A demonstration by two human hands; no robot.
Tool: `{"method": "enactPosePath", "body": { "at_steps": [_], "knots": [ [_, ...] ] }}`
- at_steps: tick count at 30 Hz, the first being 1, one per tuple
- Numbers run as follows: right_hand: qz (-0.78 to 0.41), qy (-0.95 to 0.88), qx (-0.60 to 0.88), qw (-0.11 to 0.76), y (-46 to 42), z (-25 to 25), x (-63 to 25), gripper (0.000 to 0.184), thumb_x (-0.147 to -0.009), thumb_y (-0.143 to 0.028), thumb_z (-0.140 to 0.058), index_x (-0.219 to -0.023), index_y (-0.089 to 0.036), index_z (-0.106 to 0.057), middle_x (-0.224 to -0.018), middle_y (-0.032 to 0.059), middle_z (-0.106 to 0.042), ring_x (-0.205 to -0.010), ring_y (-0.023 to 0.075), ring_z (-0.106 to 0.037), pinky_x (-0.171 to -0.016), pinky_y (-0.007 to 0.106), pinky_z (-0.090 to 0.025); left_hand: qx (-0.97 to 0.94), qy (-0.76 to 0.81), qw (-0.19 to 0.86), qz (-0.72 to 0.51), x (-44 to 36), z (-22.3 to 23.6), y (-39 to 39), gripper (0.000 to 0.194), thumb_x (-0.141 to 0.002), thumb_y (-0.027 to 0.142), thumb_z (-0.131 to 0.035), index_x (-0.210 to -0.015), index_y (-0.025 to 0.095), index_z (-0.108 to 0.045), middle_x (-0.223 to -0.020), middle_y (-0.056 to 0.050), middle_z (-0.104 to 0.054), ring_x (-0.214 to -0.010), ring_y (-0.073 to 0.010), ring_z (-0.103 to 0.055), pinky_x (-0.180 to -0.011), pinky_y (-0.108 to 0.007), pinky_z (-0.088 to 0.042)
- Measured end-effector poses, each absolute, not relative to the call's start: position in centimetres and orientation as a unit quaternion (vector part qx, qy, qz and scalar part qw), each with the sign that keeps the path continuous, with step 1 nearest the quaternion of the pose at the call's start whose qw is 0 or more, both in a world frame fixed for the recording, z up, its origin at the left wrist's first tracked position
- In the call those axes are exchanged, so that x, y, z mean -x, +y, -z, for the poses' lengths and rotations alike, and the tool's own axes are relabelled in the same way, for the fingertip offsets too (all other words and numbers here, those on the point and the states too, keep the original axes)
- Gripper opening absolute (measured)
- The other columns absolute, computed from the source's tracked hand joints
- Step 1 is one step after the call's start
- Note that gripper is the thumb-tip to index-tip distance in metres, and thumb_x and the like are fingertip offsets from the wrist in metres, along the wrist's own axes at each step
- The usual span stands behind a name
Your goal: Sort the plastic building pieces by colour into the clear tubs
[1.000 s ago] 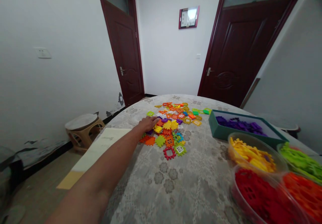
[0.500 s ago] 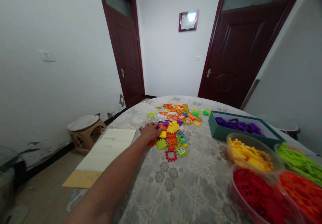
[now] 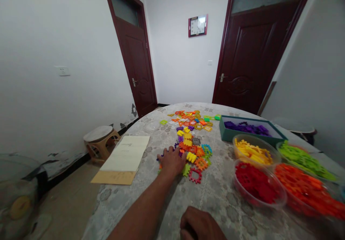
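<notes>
My left hand (image 3: 172,160) lies palm down, fingers spread, over the left side of a heap of plastic building pieces. Purple toothed pieces (image 3: 175,153) poke out around its fingertips. Just right of the hand are a yellow piece (image 3: 191,157), an orange gear-shaped piece (image 3: 201,163) and a red square frame piece (image 3: 195,175). A light-green piece (image 3: 186,170) shows partly beside the wrist. My right hand (image 3: 201,224) is at the bottom edge, above the near tablecloth, its fingers curled inward. Whatever those fingers may hold is hidden.
More mixed pieces (image 3: 188,118) lie scattered farther back. On the right stand a green box (image 3: 225,133) of purple pieces and clear tubs of yellow pieces (image 3: 252,153), red pieces (image 3: 256,182), orange pieces (image 3: 299,182) and green pieces (image 3: 302,159). An open notebook (image 3: 126,153) lies left; a stool (image 3: 101,139) stands beyond.
My left hand has drawn nearer and to the right, with the near pieces now closer and more spread out. My right hand has come into view at the bottom. The view has shifted slightly.
</notes>
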State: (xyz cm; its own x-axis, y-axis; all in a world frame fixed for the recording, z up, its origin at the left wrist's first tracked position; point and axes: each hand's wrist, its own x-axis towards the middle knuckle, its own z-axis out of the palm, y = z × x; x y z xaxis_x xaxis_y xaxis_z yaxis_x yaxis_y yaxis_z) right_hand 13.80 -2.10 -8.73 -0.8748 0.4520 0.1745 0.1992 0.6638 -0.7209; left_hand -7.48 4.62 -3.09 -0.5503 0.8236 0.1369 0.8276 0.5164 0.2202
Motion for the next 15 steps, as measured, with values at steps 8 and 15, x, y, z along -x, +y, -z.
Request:
{"method": "enactPosePath", "body": {
  "at_steps": [8, 15],
  "knots": [
    [-0.414, -0.866, 0.156, 0.232, -2.8, 5.8, -15.0, 0.013, -0.079, -0.011, -0.06, -0.087, -0.021, -0.061, -0.084, 0.0005, -0.066, -0.076, 0.0155, -0.06, -0.071, 0.026, -0.041, 0.496, -0.854, -0.017, 0.16, 1.8, 3.1, 0.7, 0.06, -0.099, 0.063, -0.047, -0.145, 0.027, -0.063, -0.141, -0.022, -0.065, -0.132, -0.0432, -0.059, -0.103, -0.067, -0.046],
    [-0.377, -0.873, 0.158, 0.266, -2.4, 5.4, -15.6, 0.009, -0.088, -0.013, -0.057, -0.089, -0.02, -0.062, -0.084, 0.0014, -0.064, -0.076, 0.0155, -0.058, -0.071, 0.027, -0.04, 0.529, -0.775, -0.022, 0.344, 6.3, 2.7, -3.9, 0.044, -0.106, 0.039, -0.039, -0.134, 0.019, -0.065, -0.135, -0.015, -0.069, -0.13, -0.0251, -0.063, -0.114, -0.042, -0.048]
  ]
}}
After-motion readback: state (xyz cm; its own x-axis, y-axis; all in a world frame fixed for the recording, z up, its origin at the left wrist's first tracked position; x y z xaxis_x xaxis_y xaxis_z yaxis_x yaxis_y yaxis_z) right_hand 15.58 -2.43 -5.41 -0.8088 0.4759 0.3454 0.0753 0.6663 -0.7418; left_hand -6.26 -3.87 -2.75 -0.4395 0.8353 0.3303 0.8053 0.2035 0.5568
